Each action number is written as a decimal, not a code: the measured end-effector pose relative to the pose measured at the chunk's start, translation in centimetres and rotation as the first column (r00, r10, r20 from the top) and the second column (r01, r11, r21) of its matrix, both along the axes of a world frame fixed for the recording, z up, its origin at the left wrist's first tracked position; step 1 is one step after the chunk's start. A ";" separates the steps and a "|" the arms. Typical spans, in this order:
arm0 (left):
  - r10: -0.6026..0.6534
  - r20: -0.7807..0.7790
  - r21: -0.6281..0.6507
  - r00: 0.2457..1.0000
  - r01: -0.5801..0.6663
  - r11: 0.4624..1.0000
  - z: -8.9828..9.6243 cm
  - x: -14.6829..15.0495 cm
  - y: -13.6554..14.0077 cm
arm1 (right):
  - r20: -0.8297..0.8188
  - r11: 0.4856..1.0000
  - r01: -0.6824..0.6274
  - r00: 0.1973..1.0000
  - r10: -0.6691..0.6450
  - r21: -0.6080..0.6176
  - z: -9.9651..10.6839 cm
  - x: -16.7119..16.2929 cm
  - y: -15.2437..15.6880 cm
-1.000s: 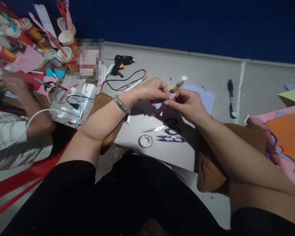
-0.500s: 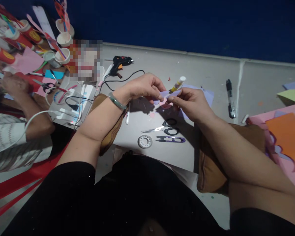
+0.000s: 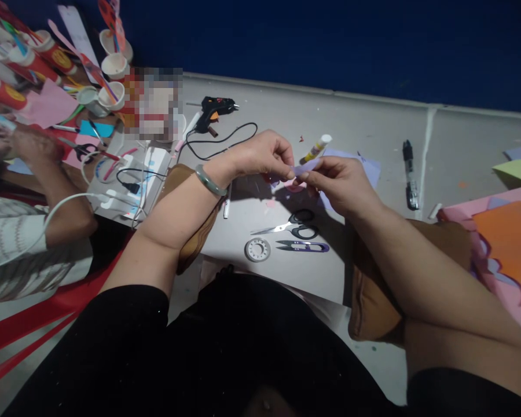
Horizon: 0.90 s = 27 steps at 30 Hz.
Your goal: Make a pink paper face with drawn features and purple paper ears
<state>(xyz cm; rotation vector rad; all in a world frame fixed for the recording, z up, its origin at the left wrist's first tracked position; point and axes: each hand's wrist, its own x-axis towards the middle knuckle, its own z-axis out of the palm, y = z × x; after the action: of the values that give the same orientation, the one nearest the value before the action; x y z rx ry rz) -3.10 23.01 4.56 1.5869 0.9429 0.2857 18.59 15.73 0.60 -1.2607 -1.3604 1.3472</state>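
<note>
Between both hands is a small strip of purple paper (image 3: 307, 168). My left hand (image 3: 269, 155), with a green bangle on its wrist, pinches one end. The other end is pinched in my right hand (image 3: 341, 179), whose fingertips nearly meet the left ones. Just beyond them a yellow glue stick (image 3: 316, 149) with a white cap lies tilted. A larger purple sheet (image 3: 369, 169) shows behind my right hand. Nearer to me lie black-handled scissors (image 3: 301, 226), purple thread snips (image 3: 304, 247) and a white tape roll (image 3: 257, 249). Pink paper under my fingers is partly hidden.
A black glue gun (image 3: 215, 113) with its cord lies beyond my left wrist. At right are a black marker (image 3: 410, 176) and an orange sheet (image 3: 506, 240) on pink paper. A co-worker's arm (image 3: 52, 168), a power strip (image 3: 145, 174) and paper cups (image 3: 115, 66) crowd the left.
My left fingertips have shifted slightly right, closer to my right ones, and less of the purple strip shows. The co-worker's hands at left have moved a little.
</note>
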 end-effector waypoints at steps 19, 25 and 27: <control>0.024 -0.223 0.206 0.975 0.023 0.978 0.0 0.4 -0.2 | 0.117 0.993 0.033 0.992 -0.046 0.117 0.2 0.2 0.2; 0.208 -0.579 0.611 0.788 0.251 0.751 -0.8 -0.6 0.4 | 0.125 0.959 0.209 0.964 -0.235 0.192 0.1 2.1 1.5; 0.202 -0.616 0.657 0.761 0.356 0.664 -1.2 -0.5 -0.1 | 0.167 0.960 0.209 0.956 -0.240 0.185 0.0 2.6 1.7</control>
<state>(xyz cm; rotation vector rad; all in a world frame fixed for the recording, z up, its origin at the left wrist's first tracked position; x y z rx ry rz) -3.65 22.96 3.35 2.6151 1.3839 0.0242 21.18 17.45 0.64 -1.4089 -1.3778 0.9582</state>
